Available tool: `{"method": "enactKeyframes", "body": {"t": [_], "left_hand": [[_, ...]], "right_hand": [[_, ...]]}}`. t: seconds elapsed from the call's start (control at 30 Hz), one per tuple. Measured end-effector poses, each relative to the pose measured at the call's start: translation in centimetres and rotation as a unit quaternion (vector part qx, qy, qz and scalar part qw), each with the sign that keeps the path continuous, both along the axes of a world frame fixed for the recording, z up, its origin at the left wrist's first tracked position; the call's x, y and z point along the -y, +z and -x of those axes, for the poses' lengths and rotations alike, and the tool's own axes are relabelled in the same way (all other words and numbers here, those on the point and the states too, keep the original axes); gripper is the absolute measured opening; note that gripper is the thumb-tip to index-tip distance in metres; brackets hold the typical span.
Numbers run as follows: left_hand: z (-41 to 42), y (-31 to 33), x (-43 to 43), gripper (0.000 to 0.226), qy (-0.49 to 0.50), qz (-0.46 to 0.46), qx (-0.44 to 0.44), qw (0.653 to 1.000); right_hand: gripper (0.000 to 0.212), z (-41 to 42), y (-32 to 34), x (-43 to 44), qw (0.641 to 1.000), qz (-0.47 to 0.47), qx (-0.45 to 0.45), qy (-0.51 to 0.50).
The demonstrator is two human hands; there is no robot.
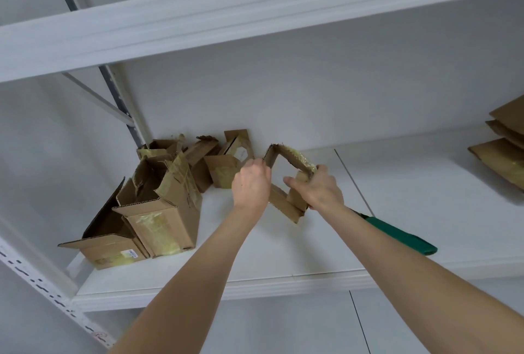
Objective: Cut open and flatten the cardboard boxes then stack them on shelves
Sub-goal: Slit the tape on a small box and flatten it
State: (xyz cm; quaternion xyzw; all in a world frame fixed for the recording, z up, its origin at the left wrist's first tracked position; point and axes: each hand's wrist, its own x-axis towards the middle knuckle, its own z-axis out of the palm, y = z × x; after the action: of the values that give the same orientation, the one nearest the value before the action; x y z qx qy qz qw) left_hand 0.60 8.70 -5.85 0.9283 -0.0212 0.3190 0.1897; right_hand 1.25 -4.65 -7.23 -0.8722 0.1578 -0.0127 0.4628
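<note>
The opened box [283, 204], a taped cardboard sleeve, is held just above the white shelf [397, 183]. The left hand [251, 180] grips its left corner and the right hand [320, 189] pinches its right side. Labels on the piled boxes [158, 212] are too small to read. Three flattened pieces [502, 160] lie far right, and one green-handled knife [402, 237] lies beneath the right forearm.

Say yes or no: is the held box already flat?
No, the small box, held between the left hand and right hand, is an open hollow sleeve.
</note>
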Motion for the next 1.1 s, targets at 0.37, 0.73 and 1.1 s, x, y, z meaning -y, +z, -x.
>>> {"method": "enactKeyframes", "body": {"t": [0.37, 0.73, 1.1], "left_hand": [[-0.5, -1.2, -5.2, 0.036, -0.104, 0.269, -0.104, 0.952], [1.5, -1.7, -5.3, 0.024, -0.253, 0.432, -0.22, 0.837], [0.0, -2.3, -6.6, 0.076, -0.125, 0.45, -0.381, 0.798]], "right_hand": [[0.065, 0.4, -0.7, 3.6, 0.872, -0.443, -0.003, 0.208], [0.057, 1.1, -2.1, 3.2, 0.804, -0.578, -0.116, 0.082], [0.028, 1.5, -1.9, 3.0, 0.877, -0.467, -0.072, 0.087]]}}
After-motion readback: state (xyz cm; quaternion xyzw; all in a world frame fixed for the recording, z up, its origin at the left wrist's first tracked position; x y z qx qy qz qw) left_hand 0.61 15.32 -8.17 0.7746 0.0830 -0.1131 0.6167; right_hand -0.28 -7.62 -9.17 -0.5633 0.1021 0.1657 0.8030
